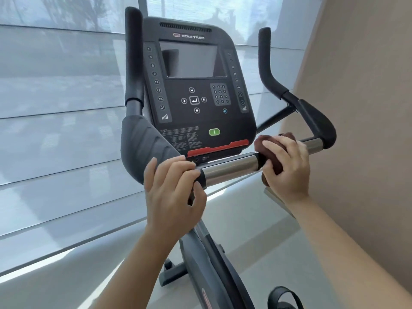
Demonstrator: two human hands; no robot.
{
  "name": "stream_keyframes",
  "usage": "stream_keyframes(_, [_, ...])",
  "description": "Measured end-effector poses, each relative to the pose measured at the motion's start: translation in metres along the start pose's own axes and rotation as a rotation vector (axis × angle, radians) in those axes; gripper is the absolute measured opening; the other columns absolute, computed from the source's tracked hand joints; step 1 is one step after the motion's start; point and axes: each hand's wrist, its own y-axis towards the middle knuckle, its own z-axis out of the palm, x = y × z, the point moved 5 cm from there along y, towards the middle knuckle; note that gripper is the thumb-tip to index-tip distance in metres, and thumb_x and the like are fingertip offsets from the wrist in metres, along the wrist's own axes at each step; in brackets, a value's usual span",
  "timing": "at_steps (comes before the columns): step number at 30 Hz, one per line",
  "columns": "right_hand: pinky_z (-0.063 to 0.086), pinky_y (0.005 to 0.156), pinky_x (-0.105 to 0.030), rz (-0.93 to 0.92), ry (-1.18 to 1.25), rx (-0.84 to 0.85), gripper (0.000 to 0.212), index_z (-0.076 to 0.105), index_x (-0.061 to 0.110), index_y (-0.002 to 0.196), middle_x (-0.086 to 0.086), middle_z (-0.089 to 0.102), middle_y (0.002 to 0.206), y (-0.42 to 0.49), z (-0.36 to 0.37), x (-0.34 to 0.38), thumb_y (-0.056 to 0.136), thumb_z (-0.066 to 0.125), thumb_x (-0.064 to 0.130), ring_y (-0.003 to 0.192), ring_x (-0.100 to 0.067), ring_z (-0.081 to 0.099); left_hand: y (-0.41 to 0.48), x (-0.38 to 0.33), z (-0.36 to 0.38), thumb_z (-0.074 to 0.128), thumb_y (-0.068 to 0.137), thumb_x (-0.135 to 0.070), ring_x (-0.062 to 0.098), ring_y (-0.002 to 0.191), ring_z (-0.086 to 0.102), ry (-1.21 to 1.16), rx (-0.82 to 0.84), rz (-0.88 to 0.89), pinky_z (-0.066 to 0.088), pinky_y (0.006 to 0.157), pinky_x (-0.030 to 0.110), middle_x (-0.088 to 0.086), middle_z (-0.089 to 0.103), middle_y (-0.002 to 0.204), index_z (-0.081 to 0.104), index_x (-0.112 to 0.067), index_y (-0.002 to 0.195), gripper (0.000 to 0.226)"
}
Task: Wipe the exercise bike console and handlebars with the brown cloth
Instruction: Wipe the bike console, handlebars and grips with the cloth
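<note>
The black console (196,85) of the exercise bike faces me, its screen dark and a green button near the bottom. Below it runs the handlebar (231,167), a chrome crossbar with black padded ends and two upright black grips. My left hand (176,186) is wrapped around the left part of the crossbar, next to the left pad. My right hand (287,166) presses the brown cloth (266,150) around the crossbar on the right side of the chrome section. The cloth is bunched and mostly covered by my fingers.
A large window with translucent blinds (55,108) stands behind the bike. A beige wall (367,108) rises close on the right. The bike frame (207,259) and a pedal strap (285,296) lie below, over a pale floor.
</note>
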Motion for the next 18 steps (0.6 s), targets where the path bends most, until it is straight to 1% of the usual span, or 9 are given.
stream_keyframes(2, [0.032, 0.1, -0.028, 0.01, 0.044, -0.042, 0.033, 0.068, 0.008, 0.105, -0.015, 0.064, 0.112, -0.006, 0.005, 0.008, 0.081, 0.048, 0.018, 0.103, -0.039, 0.054, 0.006, -0.031, 0.018, 0.052, 0.078, -0.01, 0.023, 0.103, 0.056, -0.044, 0.062, 0.053, 0.027, 0.103, 0.043, 0.006, 0.069, 0.093, 0.068, -0.008, 0.083, 0.016])
stream_keyframes(3, [0.032, 0.102, -0.028, -0.02, 0.06, -0.05, 0.032, 0.067, 0.01, 0.106, -0.014, 0.064, 0.113, -0.009, 0.006, 0.01, 0.081, 0.049, 0.018, 0.105, -0.037, 0.053, 0.01, -0.045, 0.031, 0.053, 0.077, -0.009, 0.023, 0.105, 0.056, -0.08, 0.103, 0.062, 0.031, 0.103, 0.043, 0.005, 0.069, 0.097, 0.068, -0.008, 0.087, 0.018])
stream_keyframes(5, [0.039, 0.099, -0.036, -0.142, 0.078, -0.031, 0.031, 0.064, 0.013, 0.108, -0.014, 0.065, 0.113, -0.009, 0.005, 0.001, 0.08, 0.053, 0.016, 0.104, -0.037, 0.055, 0.017, -0.066, 0.058, 0.056, 0.076, -0.008, 0.025, 0.106, 0.058, -0.127, 0.178, 0.054, 0.039, 0.098, 0.044, 0.007, 0.068, 0.103, 0.069, -0.007, 0.093, 0.021])
stream_keyframes(8, [0.05, 0.088, -0.046, -0.271, 0.111, 0.009, 0.032, 0.068, 0.011, 0.105, -0.015, 0.067, 0.108, 0.006, 0.0, -0.03, 0.075, 0.056, 0.011, 0.098, -0.038, 0.059, 0.023, -0.082, 0.092, 0.06, 0.078, -0.013, 0.026, 0.104, 0.06, -0.062, 0.249, 0.006, 0.043, 0.093, 0.044, 0.007, 0.067, 0.106, 0.068, -0.008, 0.098, 0.022])
stream_keyframes(11, [0.049, 0.09, -0.042, -0.318, 0.166, 0.046, 0.033, 0.067, 0.01, 0.104, -0.015, 0.067, 0.108, 0.013, 0.001, -0.05, 0.073, 0.056, 0.009, 0.097, -0.035, 0.059, 0.026, -0.086, 0.11, 0.06, 0.079, -0.019, 0.021, 0.097, 0.063, 0.014, 0.236, -0.058, 0.04, 0.084, 0.034, 0.0, 0.07, 0.101, 0.07, -0.013, 0.095, 0.019])
stream_keyframes(12, [0.047, 0.092, -0.04, -0.274, 0.18, 0.051, 0.033, 0.067, 0.009, 0.105, -0.015, 0.066, 0.109, 0.013, 0.001, -0.06, 0.074, 0.055, 0.01, 0.097, -0.035, 0.059, 0.025, -0.086, 0.112, 0.059, 0.079, -0.021, 0.019, 0.094, 0.064, 0.031, 0.227, -0.078, 0.038, 0.08, 0.032, -0.002, 0.07, 0.099, 0.07, -0.014, 0.093, 0.019])
stream_keyframes(14, [0.041, 0.097, -0.034, -0.104, 0.151, 0.032, 0.034, 0.068, 0.005, 0.105, -0.016, 0.064, 0.111, 0.016, -0.007, -0.092, 0.077, 0.05, 0.012, 0.098, -0.037, 0.058, 0.023, -0.085, 0.115, 0.057, 0.08, -0.023, 0.018, 0.09, 0.064, 0.06, 0.207, -0.096, 0.035, 0.075, 0.03, -0.004, 0.07, 0.096, 0.07, -0.015, 0.092, 0.019])
stream_keyframes(16, [0.037, 0.096, -0.03, 0.052, 0.095, 0.022, 0.036, 0.068, 0.004, 0.104, -0.017, 0.064, 0.111, 0.022, -0.016, -0.121, 0.076, 0.046, 0.012, 0.098, -0.041, 0.056, 0.021, -0.086, 0.116, 0.055, 0.082, -0.024, 0.018, 0.088, 0.064, 0.08, 0.188, -0.102, 0.033, 0.075, 0.029, -0.004, 0.07, 0.095, 0.07, -0.016, 0.09, 0.019])
stream_keyframes(18, [0.039, 0.095, -0.032, 0.1, 0.076, 0.061, 0.038, 0.068, 0.006, 0.105, -0.014, 0.064, 0.111, 0.028, -0.017, -0.126, 0.076, 0.044, 0.014, 0.099, -0.04, 0.055, 0.02, -0.088, 0.115, 0.055, 0.082, -0.023, 0.018, 0.088, 0.064, 0.095, 0.172, -0.118, 0.033, 0.076, 0.029, -0.005, 0.071, 0.094, 0.071, -0.017, 0.088, 0.018])
